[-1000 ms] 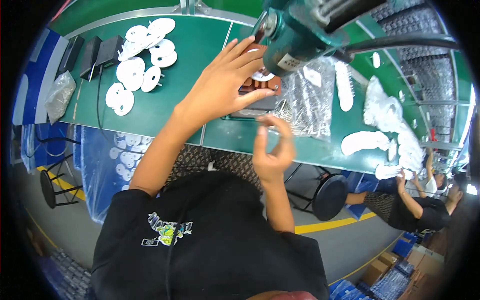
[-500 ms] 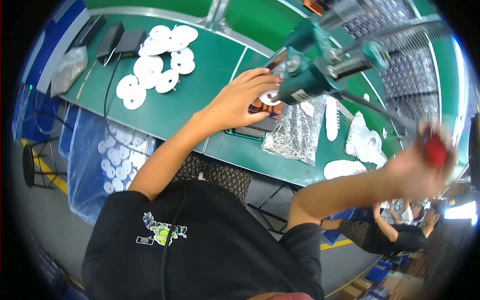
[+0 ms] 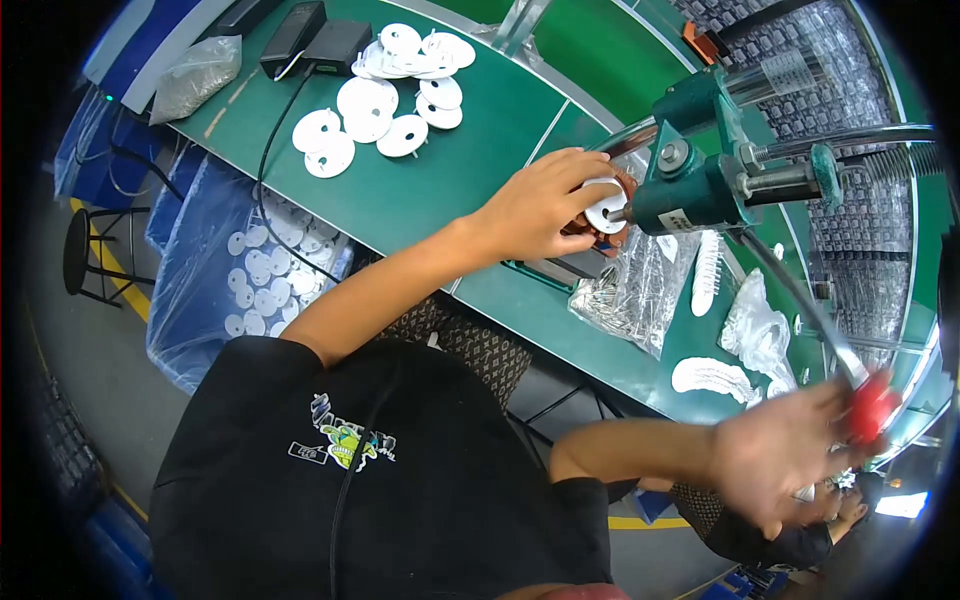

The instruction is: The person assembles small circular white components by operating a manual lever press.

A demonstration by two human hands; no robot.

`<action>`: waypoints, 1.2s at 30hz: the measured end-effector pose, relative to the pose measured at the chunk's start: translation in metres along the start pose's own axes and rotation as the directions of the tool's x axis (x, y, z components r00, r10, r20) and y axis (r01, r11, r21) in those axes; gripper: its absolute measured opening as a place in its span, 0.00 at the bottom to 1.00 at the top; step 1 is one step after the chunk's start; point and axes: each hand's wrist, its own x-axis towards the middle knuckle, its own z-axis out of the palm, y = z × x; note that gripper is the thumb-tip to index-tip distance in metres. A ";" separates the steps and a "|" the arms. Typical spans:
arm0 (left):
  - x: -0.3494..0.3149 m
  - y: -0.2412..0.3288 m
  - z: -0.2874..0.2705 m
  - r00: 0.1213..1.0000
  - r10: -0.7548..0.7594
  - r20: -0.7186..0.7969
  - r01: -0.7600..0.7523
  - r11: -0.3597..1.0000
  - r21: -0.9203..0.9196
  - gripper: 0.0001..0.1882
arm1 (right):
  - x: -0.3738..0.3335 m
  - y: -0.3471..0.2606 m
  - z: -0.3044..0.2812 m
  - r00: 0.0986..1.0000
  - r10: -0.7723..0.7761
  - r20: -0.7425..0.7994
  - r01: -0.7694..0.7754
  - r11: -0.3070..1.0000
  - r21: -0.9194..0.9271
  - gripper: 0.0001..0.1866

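My left hand (image 3: pixel 540 208) curls its fingers and thumb around a white disc (image 3: pixel 598 210) with a hole in its middle. The disc rests against an orange-brown fixture (image 3: pixel 610 243) under the green hand press (image 3: pixel 695 195). The press's metal rod points at the disc's centre; whether it touches is unclear. To the right, my right hand (image 3: pixel 780 455) is smeared by motion beside the red knob (image 3: pixel 872 405) at the end of the press lever (image 3: pixel 805 295). Its fingertips reach the knob, but how they are closed on it does not show.
White discs (image 3: pixel 367 108) lie at the table's back left near black power adapters (image 3: pixel 337 45). A blue lined bin (image 3: pixel 190 300) below holds more discs. Right of the press are a bag of metal pins (image 3: pixel 640 300), stacked white discs (image 3: pixel 712 377) and a plastic bag (image 3: pixel 760 325). Another person (image 3: pixel 770 535) works beyond.
My right hand and the red knob have swung down toward me, turning the lever. My left hand stays at the disc under the press. The whole view has shifted.
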 end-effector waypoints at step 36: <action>-0.039 -0.121 -0.153 0.903 -0.413 -0.116 0.370 0.612 0.699 0.11 | -0.080 0.075 -0.273 0.762 0.381 -0.523 -0.378 -0.394 -0.838 0.24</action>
